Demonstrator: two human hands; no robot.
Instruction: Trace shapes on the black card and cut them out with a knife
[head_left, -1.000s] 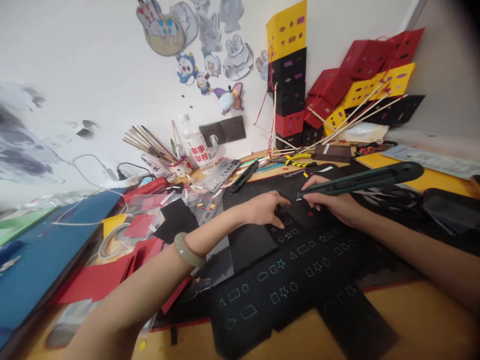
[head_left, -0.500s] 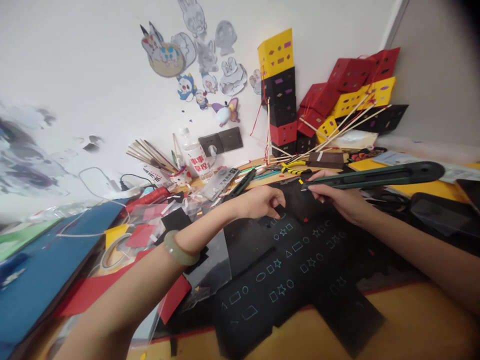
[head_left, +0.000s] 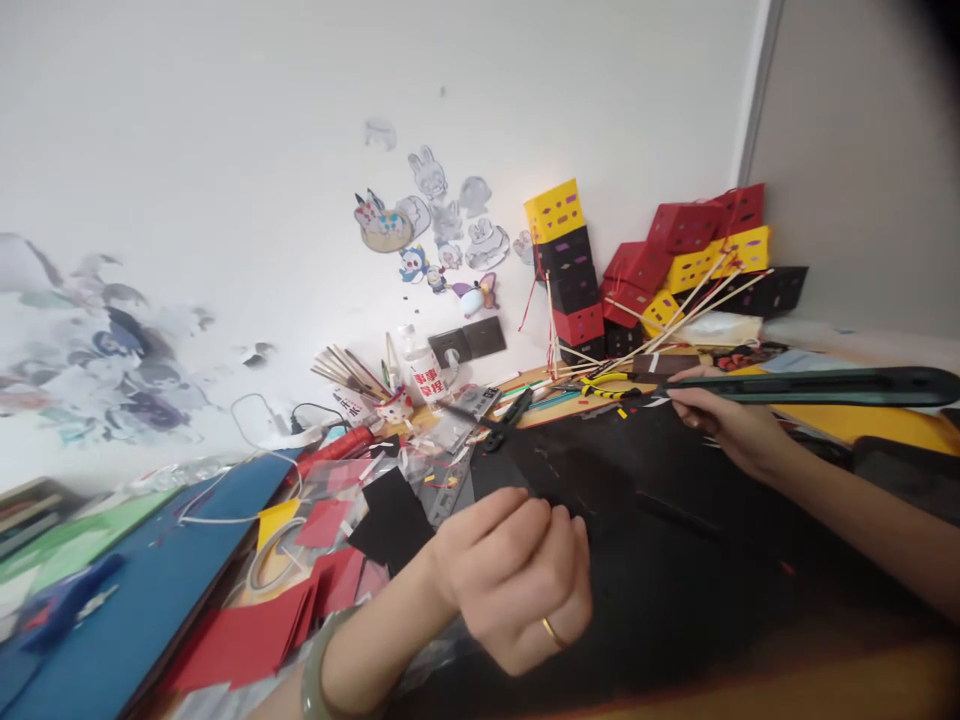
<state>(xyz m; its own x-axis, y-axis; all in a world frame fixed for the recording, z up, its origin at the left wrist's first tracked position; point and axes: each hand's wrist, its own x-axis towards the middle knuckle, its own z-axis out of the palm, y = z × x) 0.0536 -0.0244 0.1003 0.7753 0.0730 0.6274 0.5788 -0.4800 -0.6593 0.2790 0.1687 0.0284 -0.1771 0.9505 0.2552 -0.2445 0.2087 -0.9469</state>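
Observation:
My left hand (head_left: 521,585) is closed in a fist low over the black work surface (head_left: 675,610), close to the camera. A ring is on one finger and a pale bangle on the wrist. Whatever its curled fingertips may grip against the black is hidden. Higher up on the right, my right hand (head_left: 720,415) holds a dark green utility knife (head_left: 847,386), its handle pointing right and its tip end to the left, above the surface. No drawn outlines show on the black area now.
Left lie red paper (head_left: 240,635), a tape roll (head_left: 274,555), black paper pieces (head_left: 394,515) and a blue board (head_left: 172,590). At the back stand a bottle (head_left: 424,375), yellow-handled pliers (head_left: 607,384), a paper box tower (head_left: 570,270) and thin sticks (head_left: 697,310).
My left hand has come down and nearer the camera. The black sheet with drawn shapes no longer shows. The view has tilted up, and my right hand still holds the knife, farther right.

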